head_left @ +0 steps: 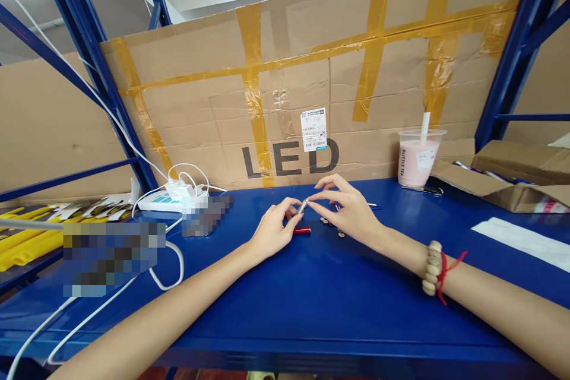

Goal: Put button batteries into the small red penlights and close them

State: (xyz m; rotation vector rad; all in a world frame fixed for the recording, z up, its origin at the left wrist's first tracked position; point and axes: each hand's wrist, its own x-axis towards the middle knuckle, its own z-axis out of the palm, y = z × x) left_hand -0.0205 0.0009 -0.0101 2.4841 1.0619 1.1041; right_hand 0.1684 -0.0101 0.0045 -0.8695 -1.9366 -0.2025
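A small silver metal cylinder (303,208) is pinched between the thumb and fingers of my left hand (276,227). My right hand (345,209) has its thumb and index finger closed at the cylinder's upper end; whether a tiny part sits between those fingertips is too small to make out. Below the cylinder, a red metal tube (302,231) lies on the blue table, partly behind my left fingers. Several small round button cells (341,233) lie under and beside my right hand, which partly hides them.
A cup of pink drink (417,157) with a straw stands at the back right, near an open cardboard box (512,178). A white paper strip (523,240) lies at right. A power strip (162,200) and white cables (178,270) occupy the left, beside yellow tubes (31,243).
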